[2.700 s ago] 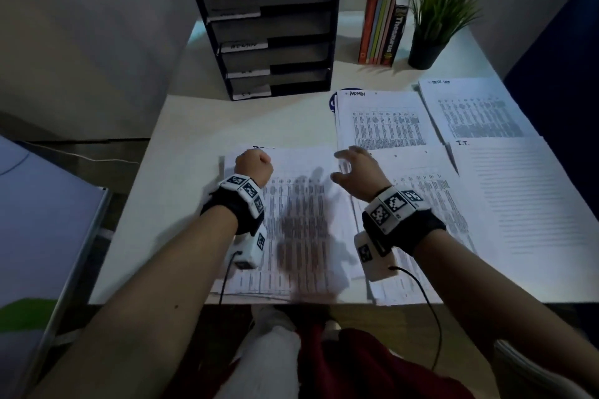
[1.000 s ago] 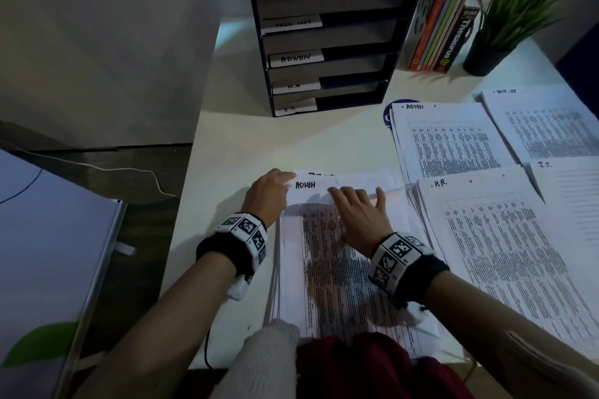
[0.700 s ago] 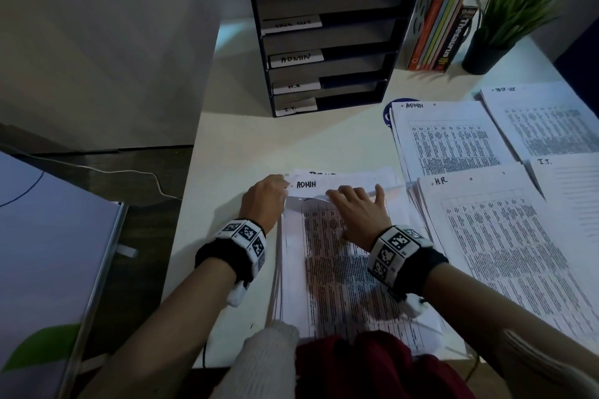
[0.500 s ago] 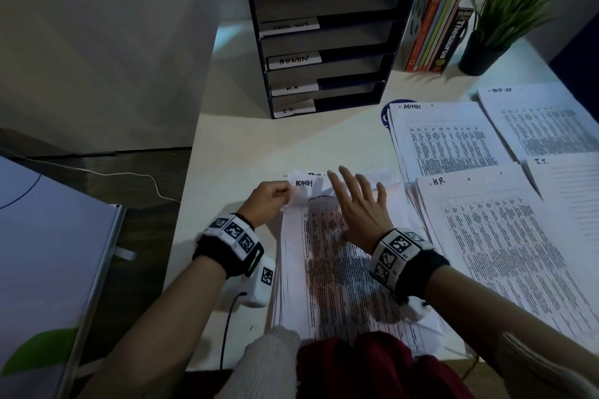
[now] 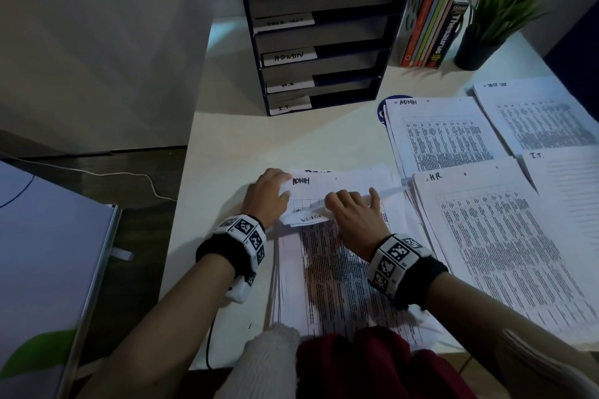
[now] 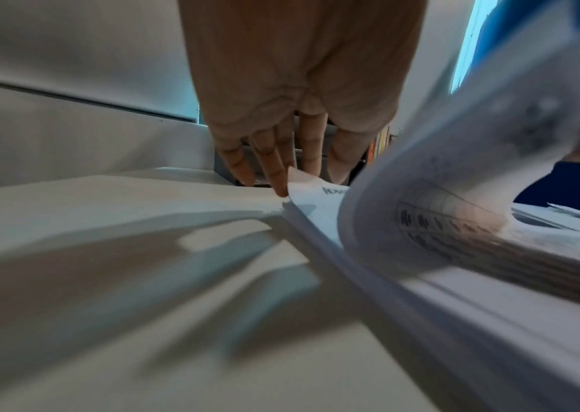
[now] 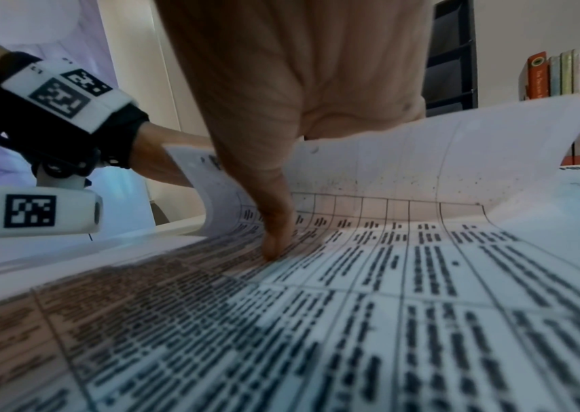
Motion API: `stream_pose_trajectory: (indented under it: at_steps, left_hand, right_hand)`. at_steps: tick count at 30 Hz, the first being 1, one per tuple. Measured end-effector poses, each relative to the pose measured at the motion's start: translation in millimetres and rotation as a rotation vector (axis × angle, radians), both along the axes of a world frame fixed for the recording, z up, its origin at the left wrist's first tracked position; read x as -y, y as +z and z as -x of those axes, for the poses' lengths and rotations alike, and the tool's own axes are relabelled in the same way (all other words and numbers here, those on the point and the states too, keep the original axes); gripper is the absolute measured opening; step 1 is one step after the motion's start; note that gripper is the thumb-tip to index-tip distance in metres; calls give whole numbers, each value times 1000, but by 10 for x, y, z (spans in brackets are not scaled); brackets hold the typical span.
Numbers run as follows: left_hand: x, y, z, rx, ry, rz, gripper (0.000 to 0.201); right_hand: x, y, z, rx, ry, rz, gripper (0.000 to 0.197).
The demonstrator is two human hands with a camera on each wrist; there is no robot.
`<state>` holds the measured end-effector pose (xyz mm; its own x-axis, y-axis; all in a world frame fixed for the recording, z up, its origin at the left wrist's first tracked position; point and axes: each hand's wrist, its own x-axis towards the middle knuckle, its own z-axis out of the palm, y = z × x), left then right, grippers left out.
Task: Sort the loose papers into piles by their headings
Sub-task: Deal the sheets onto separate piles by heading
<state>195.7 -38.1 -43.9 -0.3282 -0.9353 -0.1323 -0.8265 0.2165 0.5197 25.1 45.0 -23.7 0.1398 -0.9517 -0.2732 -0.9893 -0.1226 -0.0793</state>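
Top sheet [image 5: 337, 186] newly curled back under both hands' fingers [image 5: 340, 197].

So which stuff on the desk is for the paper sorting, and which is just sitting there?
For the sorting:
- unsorted stack
- lifted sheet, headed ADMIN
- left hand, right hand
- ADMIN pile
- H.R. pile
- I.T. pile
- far right pile, heading too blurred to read

Just sitting there:
- labelled tray rack
- books
- potted plant
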Motion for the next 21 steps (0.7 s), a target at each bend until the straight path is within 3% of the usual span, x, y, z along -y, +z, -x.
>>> stream_pose_trajectory:
  at_steps: [3,5,7,9,13,21]
  left_hand:
    - [-30,15,-3,11,-6,120,21]
    - [-45,24,2,-95,26,96,17]
    - [-61,35,10,-251,97,-5,23]
    - [-65,16,10,-276,133,-23,35]
    - [-6,-49,7,-67,135,-61,58]
    - [-11,5,35,194,22,53,49]
  right_hand:
    - [25,23,-10,38,-20,-10,69]
    - [34,42,-5,62,-38,-6,79]
    - [37,42,7,65,-35,-8,87]
    - [41,50,10,62,-29,-27,91]
    - [54,70,12,56,-19,-48,91]
    - [71,42,29,40,-6,-52,95]
